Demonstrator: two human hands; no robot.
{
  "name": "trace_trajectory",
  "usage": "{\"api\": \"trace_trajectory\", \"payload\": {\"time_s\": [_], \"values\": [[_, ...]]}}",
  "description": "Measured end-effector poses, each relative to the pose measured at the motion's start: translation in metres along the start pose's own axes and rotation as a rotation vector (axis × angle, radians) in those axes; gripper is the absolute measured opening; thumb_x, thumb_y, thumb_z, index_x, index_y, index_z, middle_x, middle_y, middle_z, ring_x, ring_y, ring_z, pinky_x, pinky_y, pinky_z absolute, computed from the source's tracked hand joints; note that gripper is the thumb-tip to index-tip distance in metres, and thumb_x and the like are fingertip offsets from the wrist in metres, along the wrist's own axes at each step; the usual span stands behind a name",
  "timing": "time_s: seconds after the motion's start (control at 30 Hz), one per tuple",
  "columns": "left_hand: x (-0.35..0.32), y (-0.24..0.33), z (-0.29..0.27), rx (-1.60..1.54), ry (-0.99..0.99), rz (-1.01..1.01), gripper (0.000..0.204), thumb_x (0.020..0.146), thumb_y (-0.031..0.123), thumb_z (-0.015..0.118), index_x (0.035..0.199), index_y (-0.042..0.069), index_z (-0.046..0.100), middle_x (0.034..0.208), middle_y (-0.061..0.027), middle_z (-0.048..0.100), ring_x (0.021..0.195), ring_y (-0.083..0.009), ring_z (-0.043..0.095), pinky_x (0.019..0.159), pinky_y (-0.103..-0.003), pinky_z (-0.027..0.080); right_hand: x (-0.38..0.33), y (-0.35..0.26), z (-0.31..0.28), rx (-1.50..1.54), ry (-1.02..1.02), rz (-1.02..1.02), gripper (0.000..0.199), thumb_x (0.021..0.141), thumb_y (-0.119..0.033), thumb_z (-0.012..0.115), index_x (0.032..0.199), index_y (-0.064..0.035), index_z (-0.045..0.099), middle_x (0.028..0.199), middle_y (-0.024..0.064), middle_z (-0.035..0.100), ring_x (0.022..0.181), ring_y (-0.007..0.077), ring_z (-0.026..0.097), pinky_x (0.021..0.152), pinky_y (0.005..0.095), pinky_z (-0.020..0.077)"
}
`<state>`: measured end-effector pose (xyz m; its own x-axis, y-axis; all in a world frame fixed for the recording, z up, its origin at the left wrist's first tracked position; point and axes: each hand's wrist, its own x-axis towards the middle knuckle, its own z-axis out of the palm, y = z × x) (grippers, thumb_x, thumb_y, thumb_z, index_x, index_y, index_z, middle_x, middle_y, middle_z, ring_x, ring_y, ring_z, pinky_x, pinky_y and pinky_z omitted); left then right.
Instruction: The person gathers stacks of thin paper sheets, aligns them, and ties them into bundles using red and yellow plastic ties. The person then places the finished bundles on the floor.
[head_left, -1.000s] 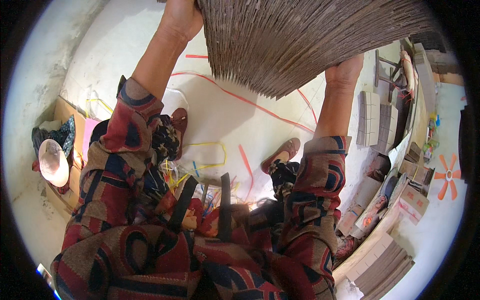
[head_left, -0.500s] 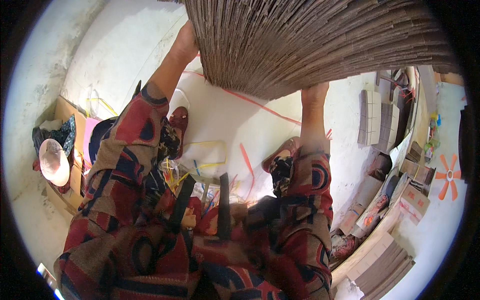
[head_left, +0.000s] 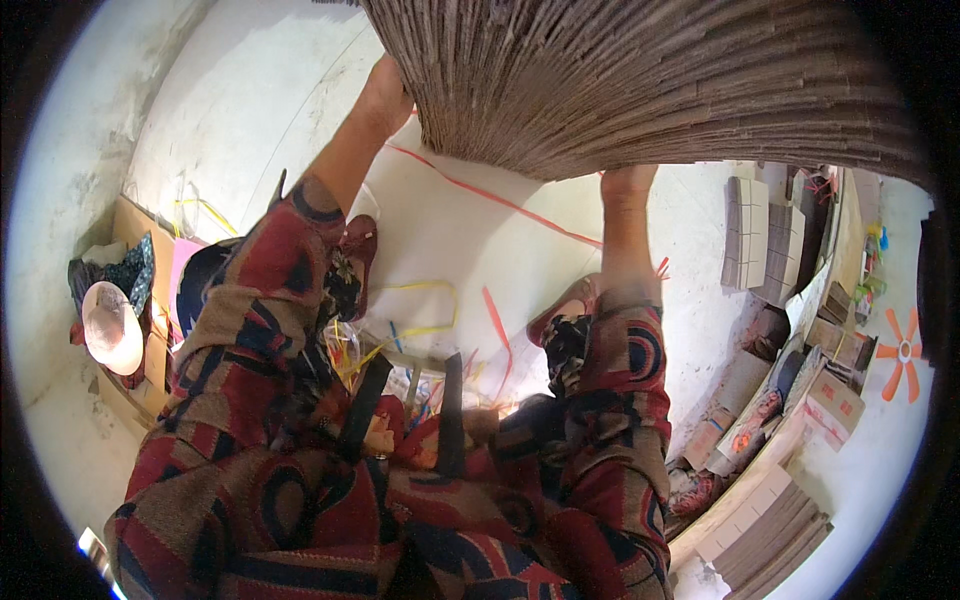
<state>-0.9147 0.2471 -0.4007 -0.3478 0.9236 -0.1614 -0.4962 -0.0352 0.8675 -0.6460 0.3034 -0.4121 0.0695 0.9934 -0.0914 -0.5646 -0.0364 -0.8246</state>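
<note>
A big, fanned stack of thin grey-brown cardboard sheets (head_left: 620, 85) fills the top of the view, its many edges facing me. At its left side my left hand (head_left: 388, 92) grips the stack, its fingers partly hidden behind it. My right hand (head_left: 628, 178) holds the stack from below, with the fingers tucked out of sight beneath its lower edge. Both arms are stretched out in patterned red, brown and navy sleeves. Under the stack, a red strap (head_left: 500, 205) lies across the pale floor.
Yellow strapping (head_left: 455, 300) and other loose straps lie around my feet. Bundled card stacks (head_left: 745, 232) stand to the right, near a ledge with boxes (head_left: 832, 402) and more card (head_left: 765, 525). An orange fan (head_left: 904, 352) is at far right. A pale rounded object (head_left: 112, 325) sits at left by cardboard.
My left hand has shifted slightly right and nearer. The stack's lower middle edge has risen a little, and my right hand stays almost in place beneath it.
</note>
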Motion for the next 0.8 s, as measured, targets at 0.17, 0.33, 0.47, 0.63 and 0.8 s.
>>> {"api": "trace_trajectory", "payload": {"time_s": [0.17,0.33,0.47,0.63,0.8], "values": [[-0.001,0.001,0.002,-0.011,-0.004,-0.022,0.049,0.093,0.038,0.037,0.123,0.001,0.047,0.119,-0.0091,0.054,0.109,-0.0204,0.048,0.095,-0.034,0.036,0.000,0.008,0.009,0.040,-0.096,-0.009,0.049,0.090,-0.036,0.048,0.127,-0.0052,0.039,0.121,0.0061,0.047,0.114,0.0232,0.043,0.096,0.0360,0.0361],[0.009,0.037,-0.015,0.297,-0.006,0.169,0.051,0.092,0.044,0.038,0.116,0.002,0.055,0.112,-0.0075,0.058,0.103,-0.0188,0.051,0.088,-0.032,0.037,-0.025,-0.031,0.063,-0.068,0.023,-0.067,0.045,0.090,-0.035,0.043,0.118,-0.0001,0.046,0.113,0.0082,0.053,0.104,0.0227,0.050,0.088,0.0346,0.0420],[0.022,0.065,-0.012,0.264,0.046,0.107,0.047,0.091,0.040,0.042,0.114,0.000,0.055,0.112,-0.0092,0.058,0.102,-0.0203,0.052,0.090,-0.035,0.037,-0.022,-0.069,0.073,-0.345,-0.025,-0.086,0.044,0.090,-0.035,0.045,0.117,-0.0004,0.048,0.111,0.0097,0.056,0.100,0.0232,0.054,0.086,0.0351,0.0436],[-0.002,0.081,-0.005,0.554,-0.023,0.070,0.054,0.091,0.047,0.037,0.114,0.002,0.057,0.109,-0.0076,0.059,0.099,-0.0202,0.051,0.087,-0.035,0.036,-0.013,-0.054,0.047,-0.459,-0.040,0.099,0.046,0.089,-0.037,0.047,0.111,0.0027,0.053,0.103,0.0111,0.060,0.092,0.0223,0.058,0.080,0.0361,0.0473],[0.008,-0.011,-0.044,0.721,-0.078,-0.493,0.080,0.080,0.071,0.035,0.111,0.001,0.058,0.105,-0.0125,0.059,0.093,-0.0237,0.050,0.081,-0.040,0.039,-0.012,0.017,-0.044,-0.607,0.109,0.326,0.048,0.085,-0.043,0.047,0.090,0.0034,0.058,0.086,0.0143,0.060,0.072,0.0240,0.057,0.063,0.0392,0.0453]]}}
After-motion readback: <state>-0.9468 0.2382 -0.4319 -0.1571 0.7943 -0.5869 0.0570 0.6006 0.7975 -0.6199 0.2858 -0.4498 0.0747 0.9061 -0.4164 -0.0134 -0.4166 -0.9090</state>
